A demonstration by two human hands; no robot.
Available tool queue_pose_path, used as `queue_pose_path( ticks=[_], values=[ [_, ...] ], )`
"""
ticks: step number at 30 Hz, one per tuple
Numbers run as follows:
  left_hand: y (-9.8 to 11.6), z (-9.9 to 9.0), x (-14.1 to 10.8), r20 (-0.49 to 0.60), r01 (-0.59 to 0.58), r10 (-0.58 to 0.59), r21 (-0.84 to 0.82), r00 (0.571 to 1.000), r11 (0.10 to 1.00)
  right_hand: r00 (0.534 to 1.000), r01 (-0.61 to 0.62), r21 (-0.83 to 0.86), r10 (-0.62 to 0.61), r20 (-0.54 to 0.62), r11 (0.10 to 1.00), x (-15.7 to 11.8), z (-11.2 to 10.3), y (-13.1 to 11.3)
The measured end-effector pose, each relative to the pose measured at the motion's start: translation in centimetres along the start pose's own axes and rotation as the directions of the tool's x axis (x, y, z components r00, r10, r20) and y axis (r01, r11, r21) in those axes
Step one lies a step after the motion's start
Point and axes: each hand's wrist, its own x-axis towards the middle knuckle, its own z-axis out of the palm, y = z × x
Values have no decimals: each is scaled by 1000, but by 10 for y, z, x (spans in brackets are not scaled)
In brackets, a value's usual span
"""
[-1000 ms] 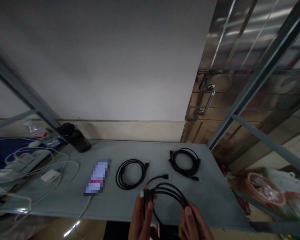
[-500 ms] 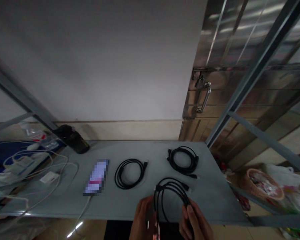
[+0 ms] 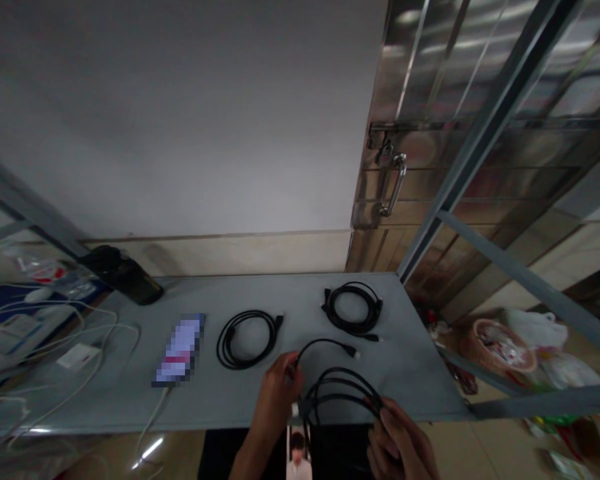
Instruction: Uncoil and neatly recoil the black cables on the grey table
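Holding 1 looped black cable (image 3: 341,369): left hand (image 3: 276,393) pinches lead, right hand (image 3: 405,437) clasps strands, likely ordering loops; 2 coiled black cables (image 3: 222,345) (image 3: 353,327), 10 and 12 o'clock.

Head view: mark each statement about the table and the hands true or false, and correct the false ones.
1. The bare right hand grips a looped black cable. True.
2. The bare left hand is empty. False: its fingers hold a thin stretch of black cable.
3. Two coiled black cables rest on the grey table. True.
4. The lit rectangular phone lies right of both coils. False: it lies left of them.
5. The round woven basket is off the table. True.
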Motion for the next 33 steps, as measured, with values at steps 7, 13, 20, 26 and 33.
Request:
queue_pose_path(
  ticks=[7, 13, 20, 26, 33],
  values=[
    [43, -34, -29, -33, 151, -173, -347, 984, 926, 994, 91, -31, -93, -51, 995, 6, 1, 0],
    [60, -47, -50, -87, 164, -253, -556, 964, 815, 992, 122, -18, -121, 45, 992, 15, -4, 2],
    [59, -53, -49, -118, 137, -452, -859, 884, 493, 989, 147, 90, -148, 12, 985, 22, -15, 10],
    [65, -58, -54, -61, 113, -450, -930, 891, 350, 990, 117, 60, -111, -88, 991, 19, -7, 14],
    [53, -54, -59, 210, 322, -290, -847, 934, 422, 991, 129, -147, -133, -18, 981, 9, 23, 4]
  ],
)
